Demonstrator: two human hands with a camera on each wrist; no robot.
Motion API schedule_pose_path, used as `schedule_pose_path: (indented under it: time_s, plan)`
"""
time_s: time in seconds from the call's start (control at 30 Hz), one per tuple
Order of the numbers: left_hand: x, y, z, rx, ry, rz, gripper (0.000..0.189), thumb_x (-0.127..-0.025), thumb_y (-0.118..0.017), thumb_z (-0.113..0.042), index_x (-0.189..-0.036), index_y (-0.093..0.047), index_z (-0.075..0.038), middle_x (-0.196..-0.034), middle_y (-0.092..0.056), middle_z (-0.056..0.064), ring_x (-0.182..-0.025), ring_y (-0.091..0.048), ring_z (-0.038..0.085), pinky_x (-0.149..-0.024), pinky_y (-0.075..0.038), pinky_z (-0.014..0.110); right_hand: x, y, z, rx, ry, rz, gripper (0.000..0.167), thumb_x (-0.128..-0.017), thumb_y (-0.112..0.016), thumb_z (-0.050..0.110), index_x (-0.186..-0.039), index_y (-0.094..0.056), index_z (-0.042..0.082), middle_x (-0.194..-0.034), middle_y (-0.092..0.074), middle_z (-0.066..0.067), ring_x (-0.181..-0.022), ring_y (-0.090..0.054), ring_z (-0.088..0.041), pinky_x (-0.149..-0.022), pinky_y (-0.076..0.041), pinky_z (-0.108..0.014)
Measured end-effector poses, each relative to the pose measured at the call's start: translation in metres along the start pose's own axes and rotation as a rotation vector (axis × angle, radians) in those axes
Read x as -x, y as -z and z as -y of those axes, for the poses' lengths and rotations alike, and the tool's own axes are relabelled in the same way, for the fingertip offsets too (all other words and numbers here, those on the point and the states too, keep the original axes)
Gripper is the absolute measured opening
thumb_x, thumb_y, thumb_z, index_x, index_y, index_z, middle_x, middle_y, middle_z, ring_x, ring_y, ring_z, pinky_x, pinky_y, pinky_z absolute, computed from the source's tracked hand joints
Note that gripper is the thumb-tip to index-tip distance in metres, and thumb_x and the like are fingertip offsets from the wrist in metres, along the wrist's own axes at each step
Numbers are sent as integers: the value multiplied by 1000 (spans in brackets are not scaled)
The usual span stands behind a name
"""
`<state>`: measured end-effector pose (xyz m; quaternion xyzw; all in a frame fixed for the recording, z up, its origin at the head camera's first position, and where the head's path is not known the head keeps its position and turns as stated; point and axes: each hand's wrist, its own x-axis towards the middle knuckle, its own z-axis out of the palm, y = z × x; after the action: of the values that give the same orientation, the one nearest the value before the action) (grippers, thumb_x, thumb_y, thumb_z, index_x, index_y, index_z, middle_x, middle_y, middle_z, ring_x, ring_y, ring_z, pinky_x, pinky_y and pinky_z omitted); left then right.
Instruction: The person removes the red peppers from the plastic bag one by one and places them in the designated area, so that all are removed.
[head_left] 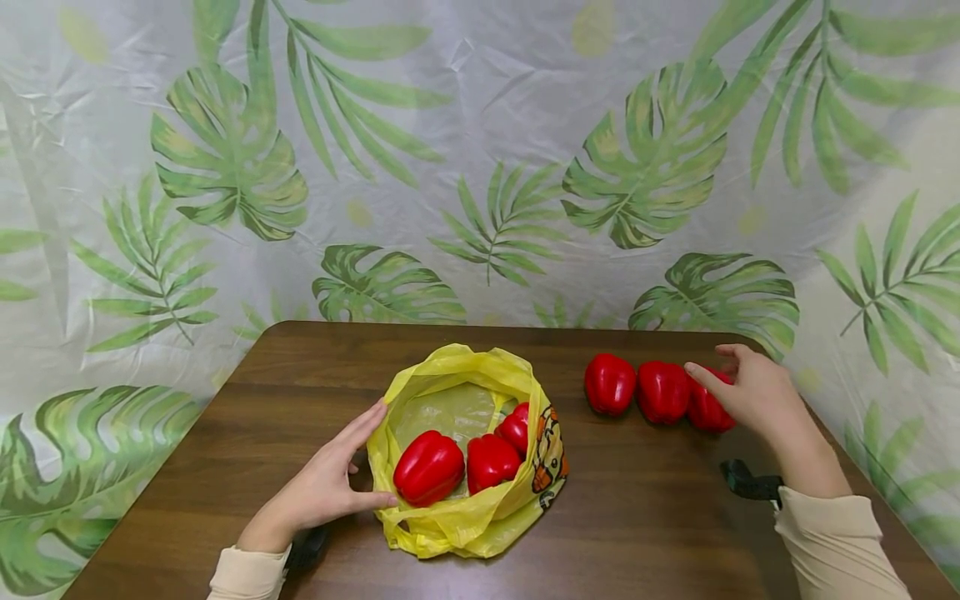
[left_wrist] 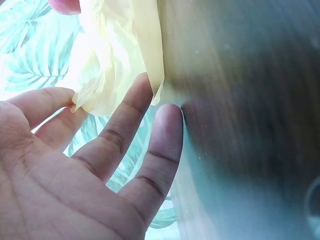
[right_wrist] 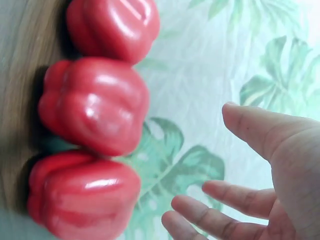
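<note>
Three red peppers (head_left: 429, 468) lie inside the yellow bag (head_left: 468, 532); I see the left hand (head_left: 326, 485) spread against it, the right hand (head_left: 759, 398) spread near three other peppers (head_left: 663, 392).

— What hangs at the back?
— A glossy pale-grey sheet (head_left: 517, 125), creased in places and printed with foliage.
— Which leaves?
— Split monstera leaves (head_left: 232, 154) in green and yellow, with palm fronds (head_left: 375, 40) among them. Faint yellow blotches (head_left: 594, 29) dot the gaps.
— And the table (head_left: 645, 508)?
— Dark brown and wood-grained, streaks running side to side, its far-left corner rounded. Two monstera prints show just above its far edge.
— Do the wrist views catch it too?
— Yes, blurred at the right of the left one, and a strip down the left of the other.
</note>
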<state>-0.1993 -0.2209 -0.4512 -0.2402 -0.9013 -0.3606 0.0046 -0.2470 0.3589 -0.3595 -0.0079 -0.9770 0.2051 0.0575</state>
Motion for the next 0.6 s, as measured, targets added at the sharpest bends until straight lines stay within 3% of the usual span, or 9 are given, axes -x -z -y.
schedule_pose_path:
  time_s: [0.6]
  plan:
    - [1, 0, 1, 4, 0, 5, 118, -79, -96, -48, -170, -31, -9, -178, -28, 12, -146, -50, 42, -80, -56, 30, 7, -3, 63, -113, 88, 79, 78, -106, -58, 60, -156, -45, 1, -139, -68, -28, -127, -62, -50, -101, -51, -66]
